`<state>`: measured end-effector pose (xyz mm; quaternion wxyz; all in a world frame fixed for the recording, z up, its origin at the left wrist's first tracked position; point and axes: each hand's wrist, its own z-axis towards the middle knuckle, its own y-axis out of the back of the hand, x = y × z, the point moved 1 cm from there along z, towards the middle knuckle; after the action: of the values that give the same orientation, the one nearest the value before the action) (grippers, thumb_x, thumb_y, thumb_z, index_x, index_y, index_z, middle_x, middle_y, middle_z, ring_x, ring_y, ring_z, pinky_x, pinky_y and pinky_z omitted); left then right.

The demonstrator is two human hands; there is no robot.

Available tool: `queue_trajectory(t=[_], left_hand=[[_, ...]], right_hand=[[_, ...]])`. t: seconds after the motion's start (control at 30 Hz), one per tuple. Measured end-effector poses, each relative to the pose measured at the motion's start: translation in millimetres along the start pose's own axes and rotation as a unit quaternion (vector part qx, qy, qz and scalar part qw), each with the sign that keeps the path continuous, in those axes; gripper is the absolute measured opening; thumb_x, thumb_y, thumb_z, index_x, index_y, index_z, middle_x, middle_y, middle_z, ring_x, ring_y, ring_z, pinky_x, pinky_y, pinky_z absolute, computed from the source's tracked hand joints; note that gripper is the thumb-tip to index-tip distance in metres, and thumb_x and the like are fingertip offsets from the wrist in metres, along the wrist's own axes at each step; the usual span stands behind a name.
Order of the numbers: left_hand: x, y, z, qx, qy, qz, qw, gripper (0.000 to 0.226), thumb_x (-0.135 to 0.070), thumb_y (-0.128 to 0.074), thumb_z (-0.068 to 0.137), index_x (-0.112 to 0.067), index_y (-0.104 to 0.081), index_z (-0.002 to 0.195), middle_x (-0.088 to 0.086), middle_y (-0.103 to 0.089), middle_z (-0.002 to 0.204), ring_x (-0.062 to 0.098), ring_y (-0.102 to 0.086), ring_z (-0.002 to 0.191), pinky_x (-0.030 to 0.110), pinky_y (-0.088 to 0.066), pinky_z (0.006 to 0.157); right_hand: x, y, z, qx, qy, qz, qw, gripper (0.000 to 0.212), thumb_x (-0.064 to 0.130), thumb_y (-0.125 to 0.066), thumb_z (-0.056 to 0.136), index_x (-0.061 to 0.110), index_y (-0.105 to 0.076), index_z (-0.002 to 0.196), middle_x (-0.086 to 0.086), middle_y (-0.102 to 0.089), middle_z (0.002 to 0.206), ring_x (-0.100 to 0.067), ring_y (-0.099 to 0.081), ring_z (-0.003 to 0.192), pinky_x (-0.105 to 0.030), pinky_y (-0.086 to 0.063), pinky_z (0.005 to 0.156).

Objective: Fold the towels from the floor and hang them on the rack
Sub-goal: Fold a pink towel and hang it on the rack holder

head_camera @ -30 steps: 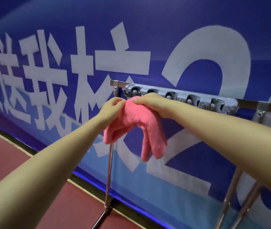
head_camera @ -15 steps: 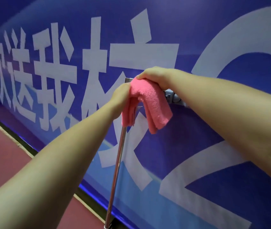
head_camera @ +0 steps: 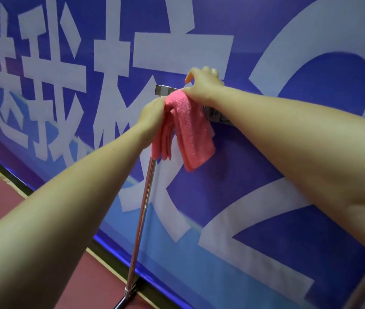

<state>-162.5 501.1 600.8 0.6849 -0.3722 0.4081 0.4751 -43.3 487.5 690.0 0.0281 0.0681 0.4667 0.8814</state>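
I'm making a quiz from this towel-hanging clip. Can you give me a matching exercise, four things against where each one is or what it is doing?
Things:
1. pink towel
2. left hand
3. right hand
4. rack's upright pole

States:
A. stands on the red floor
B. on top of the rack's bar
C. draped over the rack's end
D. holds the towel's left side

Pairs: 1-C, 2-D, 3-B, 4-A

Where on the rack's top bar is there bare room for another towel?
Little shows. Only a short stub of the bar is bare, between its left end and the pink towel. The left hand and right hand crowd the towel there. Rightward, the right forearm hides the bar, so room there cannot be judged.
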Motion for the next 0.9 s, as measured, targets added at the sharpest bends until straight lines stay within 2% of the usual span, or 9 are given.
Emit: queue_trajectory(t=[0.13, 0.23, 0.3, 0.37, 0.5, 0.7, 0.77, 0.83, 0.9], left_hand=[[0.8, -2.2, -2.3, -0.001, 0.017, -0.041, 0.999, 0.025, -0.028, -0.045, 0.097, -0.019, -0.065, 0.086, -0.004, -0.065, 0.078, 0.009, -0.060, 0.071, 0.019, -0.045, 0.060], [1.1, -4.3, -7.5, -0.016, 0.041, -0.082, 0.996, 0.035, -0.031, -0.039, 0.102, -0.024, -0.061, 0.076, -0.006, -0.063, 0.071, 0.006, -0.058, 0.065, 0.020, -0.043, 0.058], [-4.3, -7.2, -15.9, -0.009, 0.050, -0.083, 0.995, 0.032, -0.032, -0.042, 0.100, -0.025, -0.061, 0.075, -0.009, -0.063, 0.067, 0.003, -0.056, 0.062, 0.019, -0.042, 0.055], [-13.3, -7.3, -22.5, -0.006, 0.067, -0.093, 0.993, 0.028, -0.031, -0.049, 0.097, -0.026, -0.061, 0.073, -0.013, -0.063, 0.056, 0.001, -0.055, 0.053, 0.018, -0.040, 0.052], [-34.7, -4.5, -32.7, -0.015, 0.077, -0.068, 0.995, 0.027, -0.026, -0.048, 0.097, -0.024, -0.059, 0.071, -0.012, -0.060, 0.052, 0.001, -0.053, 0.047, 0.016, -0.039, 0.046], [-62.6, 4.8, -60.3, -0.032, 0.063, 0.064, 0.995, 0.029, -0.017, -0.035, 0.099, -0.020, -0.051, 0.075, -0.004, -0.049, 0.077, 0.013, -0.046, 0.076, 0.027, -0.038, 0.065], [-74.6, 6.1, -76.3, -0.054, 0.042, 0.119, 0.991, 0.030, -0.016, -0.032, 0.099, -0.012, -0.062, 0.103, 0.002, -0.056, 0.094, 0.019, -0.048, 0.087, 0.029, -0.039, 0.074], [-89.7, 3.7, -96.4, -0.057, 0.038, 0.148, 0.987, 0.036, -0.012, -0.032, 0.097, -0.009, -0.062, 0.116, 0.009, -0.063, 0.107, 0.021, -0.053, 0.081, 0.026, -0.041, 0.068], [-102.8, -5.6, -117.5, -0.034, 0.048, 0.159, 0.985, 0.031, -0.005, -0.035, 0.094, -0.010, -0.065, 0.099, 0.014, -0.067, 0.098, 0.024, -0.056, 0.075, 0.026, -0.041, 0.058]], right_hand=[[-6.4, -0.3, -10.5, 0.008, 0.031, 0.037, 0.999, 0.023, 0.021, -0.047, 0.090, 0.018, -0.070, 0.085, -0.003, -0.070, 0.097, -0.024, -0.062, 0.094, -0.035, -0.051, 0.081], [-7.1, -0.2, -22.1, -0.012, 0.033, 0.003, 0.999, 0.043, 0.030, -0.040, 0.095, 0.014, -0.043, 0.056, -0.004, -0.050, 0.065, -0.027, -0.049, 0.073, -0.032, -0.035, 0.061], [-5.0, -2.4, -31.8, -0.012, 0.044, -0.044, 0.998, 0.044, 0.032, -0.034, 0.098, 0.015, -0.044, 0.058, -0.008, -0.050, 0.072, -0.028, -0.048, 0.079, -0.032, -0.030, 0.064], [2.5, -5.4, -42.1, 0.018, 0.055, -0.072, 0.996, 0.043, 0.032, -0.026, 0.100, 0.011, -0.061, 0.086, -0.015, -0.062, 0.101, -0.033, -0.054, 0.095, -0.032, -0.032, 0.071], [9.8, -2.9, -63.1, 0.023, 0.022, -0.076, 0.997, 0.047, 0.036, -0.025, 0.100, 0.012, -0.054, 0.127, -0.014, -0.057, 0.131, -0.033, -0.051, 0.119, -0.040, -0.038, 0.094], [14.7, 14.4, -132.5, -0.060, 0.000, -0.007, 0.998, 0.035, 0.027, -0.038, 0.095, 0.010, -0.066, 0.106, -0.013, -0.060, 0.119, -0.031, -0.050, 0.116, -0.039, -0.037, 0.095], [13.7, 24.2, -166.7, -0.046, -0.012, 0.039, 0.998, 0.033, 0.026, -0.039, 0.095, 0.011, -0.067, 0.105, -0.011, -0.060, 0.118, -0.029, -0.048, 0.117, -0.038, -0.037, 0.096], [11.4, 37.4, -200.6, -0.026, -0.042, 0.091, 0.995, 0.032, 0.026, -0.039, 0.095, 0.013, -0.066, 0.105, -0.009, -0.060, 0.117, -0.028, -0.049, 0.115, -0.039, -0.038, 0.094], [5.6, 52.8, -234.5, -0.014, -0.087, 0.136, 0.987, 0.026, 0.026, -0.039, 0.096, 0.014, -0.062, 0.094, -0.009, -0.063, 0.110, -0.029, -0.053, 0.106, -0.038, -0.041, 0.085]])
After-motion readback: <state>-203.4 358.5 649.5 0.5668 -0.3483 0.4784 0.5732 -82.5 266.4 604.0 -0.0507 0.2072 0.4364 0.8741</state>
